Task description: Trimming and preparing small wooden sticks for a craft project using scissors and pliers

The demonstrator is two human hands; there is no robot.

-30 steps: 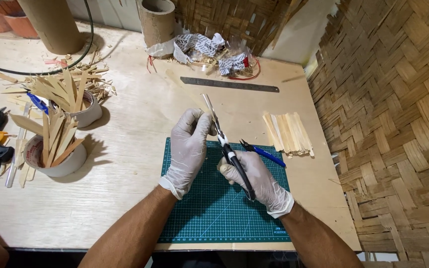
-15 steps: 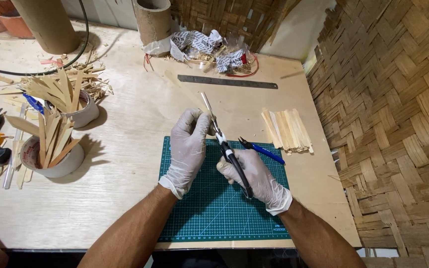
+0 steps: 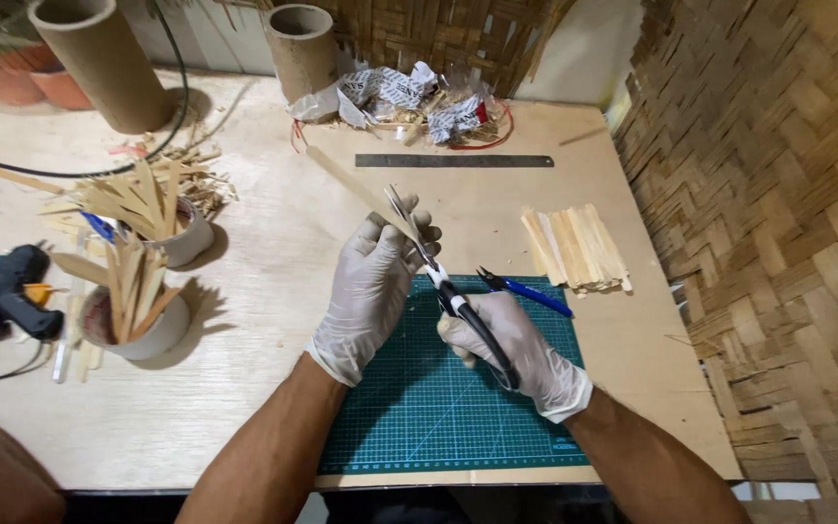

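Both my hands wear pale gloves above a green cutting mat (image 3: pixel 438 408). My left hand (image 3: pixel 372 286) pinches a long thin bamboo strip (image 3: pixel 346 180) that slants up and away to the left. My right hand (image 3: pixel 516 344) grips black-handled scissors (image 3: pixel 438 272), whose blades point up-left and meet the strip just beyond my left fingers. Blue-handled pliers (image 3: pixel 526 289) lie on the mat's far right corner, just behind my right hand.
A pile of cut bamboo slats (image 3: pixel 576 247) lies right of the mat, a steel ruler (image 3: pixel 453 160) beyond. Two cups of bamboo sticks (image 3: pixel 143 291) and a black glue gun (image 3: pixel 7 291) sit at left. Cardboard tubes (image 3: pixel 99 63) and crumpled wrappers (image 3: pixel 409 97) stand at the back; woven bamboo wall at right.
Both hands stay in much the same place over the mat; the scissors remain at the strip. The view has shifted slightly.
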